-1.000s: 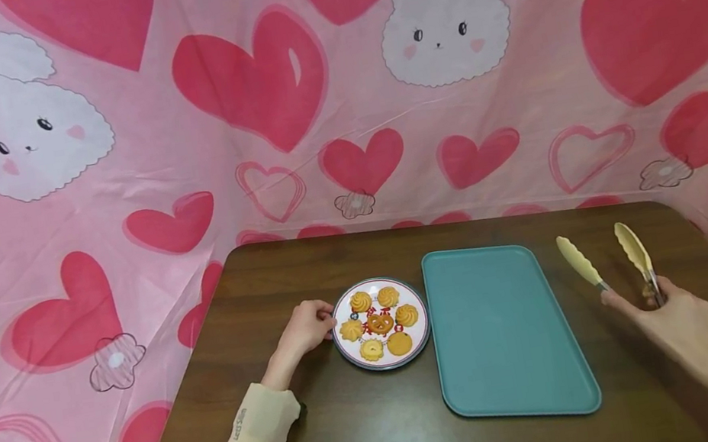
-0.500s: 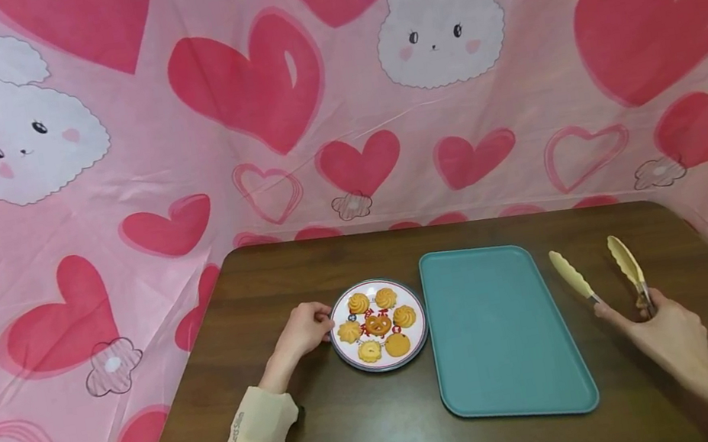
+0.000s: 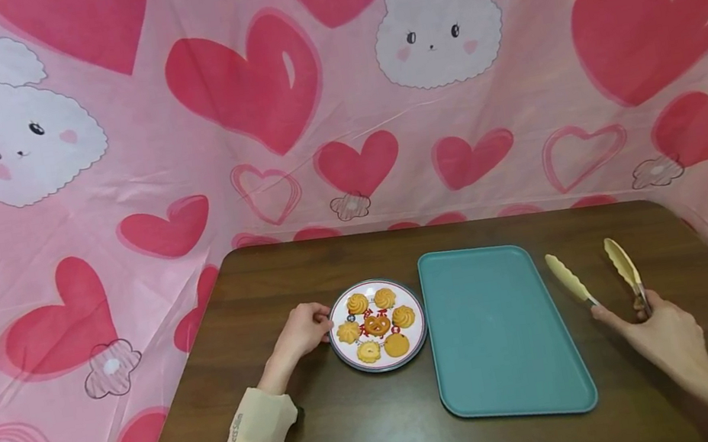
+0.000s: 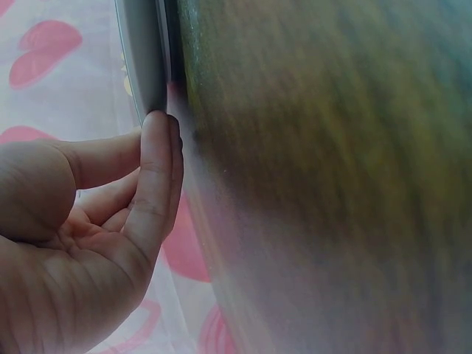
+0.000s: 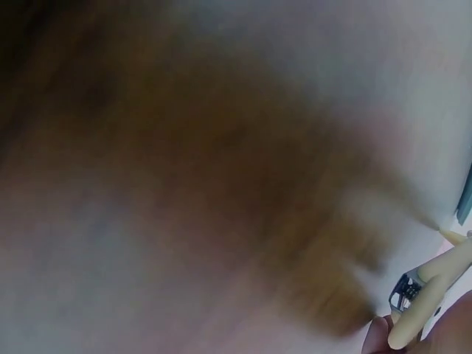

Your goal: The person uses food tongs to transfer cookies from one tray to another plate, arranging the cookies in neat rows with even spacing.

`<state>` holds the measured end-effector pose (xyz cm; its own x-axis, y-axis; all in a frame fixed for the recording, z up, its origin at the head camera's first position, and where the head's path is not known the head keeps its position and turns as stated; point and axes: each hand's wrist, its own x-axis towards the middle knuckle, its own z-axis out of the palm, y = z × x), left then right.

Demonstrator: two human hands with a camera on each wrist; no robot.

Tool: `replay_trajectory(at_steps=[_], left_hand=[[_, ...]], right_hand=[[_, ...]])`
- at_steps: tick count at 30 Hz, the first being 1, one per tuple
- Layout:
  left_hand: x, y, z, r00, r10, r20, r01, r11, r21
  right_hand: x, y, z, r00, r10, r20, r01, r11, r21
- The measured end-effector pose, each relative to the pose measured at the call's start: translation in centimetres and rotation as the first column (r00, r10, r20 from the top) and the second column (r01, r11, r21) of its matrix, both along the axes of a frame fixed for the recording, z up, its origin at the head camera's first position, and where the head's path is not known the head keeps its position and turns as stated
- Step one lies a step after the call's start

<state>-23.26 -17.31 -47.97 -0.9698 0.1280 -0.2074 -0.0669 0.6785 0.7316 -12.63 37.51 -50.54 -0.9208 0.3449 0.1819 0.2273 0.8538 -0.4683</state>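
A round white plate with a red and blue rim bears several cookies, among them swirled butter cookies and a pretzel-shaped one in the middle. My left hand pinches the plate's left edge. In the left wrist view, fingers reach under the plate's rim and the thumb meets it from the other side. My right hand grips food tongs with cream scalloped tips, spread wide with nothing between them. Part of the tongs' handle shows at the right wrist view's lower right.
A teal rectangular tray lies on the dark wooden table between the plate and the tongs, its left edge right beside the plate. Pink cloth printed with hearts and rabbits hangs around the back and sides.
My right hand and the spread tongs have come slightly left and nearer to me. My left hand keeps its pinch on the plate, and the head view has shifted a little.
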Motion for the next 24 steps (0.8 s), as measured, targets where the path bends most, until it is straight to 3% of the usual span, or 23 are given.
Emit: replay_trajectory(at_steps=[24], left_hand=[[0.13, -0.09, 0.2, 1.0, 0.007, -0.001, -0.007, 1.0, 0.01]], right_hand=[[0.25, 0.24, 0.0, 0.998, 0.043, 0.039, -0.043, 0.999, -0.021]])
